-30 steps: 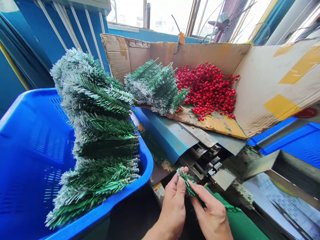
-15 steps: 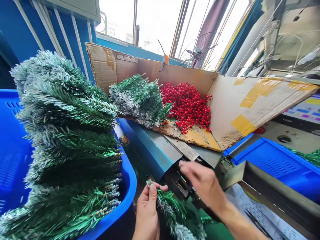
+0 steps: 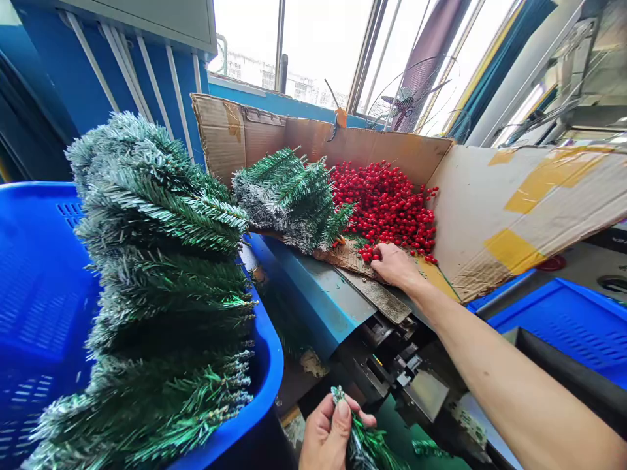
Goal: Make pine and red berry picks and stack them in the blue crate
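My left hand, low in the middle, pinches the frosted end of an artificial pine branch between thumb and fingers. The rest of that branch trails down past the picture's lower edge. My right hand reaches to the front of a heap of red artificial berries. Its fingers are closed on a few berries at the near edge; their stems are hidden. Left of the heap, frosted pine branches lie in the cut-open cardboard box.
A tall stack of frosted pine branches fills a blue basket at the left. Under the box stands a blue metal machine, its dark mechanism before me. Another blue crate is at the right; a fan stands behind.
My right hand has moved from above the machine's mechanism up and forward to the berries. My left hand still holds the branch, now lower and further right in view.
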A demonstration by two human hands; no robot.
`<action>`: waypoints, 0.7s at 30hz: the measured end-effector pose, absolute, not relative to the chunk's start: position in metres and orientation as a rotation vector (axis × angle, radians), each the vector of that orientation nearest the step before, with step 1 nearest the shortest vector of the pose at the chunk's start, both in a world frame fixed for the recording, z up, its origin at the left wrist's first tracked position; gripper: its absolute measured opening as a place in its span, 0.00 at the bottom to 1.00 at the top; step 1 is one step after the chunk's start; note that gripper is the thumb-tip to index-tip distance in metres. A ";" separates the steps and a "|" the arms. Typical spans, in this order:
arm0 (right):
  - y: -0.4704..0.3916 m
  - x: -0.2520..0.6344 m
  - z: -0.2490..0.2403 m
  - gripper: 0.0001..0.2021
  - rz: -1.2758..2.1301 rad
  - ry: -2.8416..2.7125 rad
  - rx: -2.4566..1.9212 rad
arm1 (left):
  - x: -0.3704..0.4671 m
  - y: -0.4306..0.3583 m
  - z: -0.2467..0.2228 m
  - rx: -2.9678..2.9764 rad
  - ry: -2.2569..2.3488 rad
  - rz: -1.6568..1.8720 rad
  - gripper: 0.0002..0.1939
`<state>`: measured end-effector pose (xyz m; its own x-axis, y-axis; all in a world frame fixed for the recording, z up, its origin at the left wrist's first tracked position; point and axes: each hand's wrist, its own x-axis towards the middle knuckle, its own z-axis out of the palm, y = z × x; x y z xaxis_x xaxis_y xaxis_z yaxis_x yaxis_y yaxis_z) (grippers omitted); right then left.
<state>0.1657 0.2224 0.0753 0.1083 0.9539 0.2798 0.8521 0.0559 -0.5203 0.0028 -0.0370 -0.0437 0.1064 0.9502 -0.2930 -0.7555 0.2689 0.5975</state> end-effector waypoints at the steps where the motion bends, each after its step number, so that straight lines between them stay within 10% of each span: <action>1: 0.221 0.170 0.077 0.09 0.269 -1.744 -1.781 | 0.002 -0.036 -0.045 0.336 0.709 1.288 0.21; 21: 0.212 0.189 0.107 0.10 0.928 -1.246 -1.264 | 0.010 -0.028 -0.040 0.297 0.700 1.252 0.21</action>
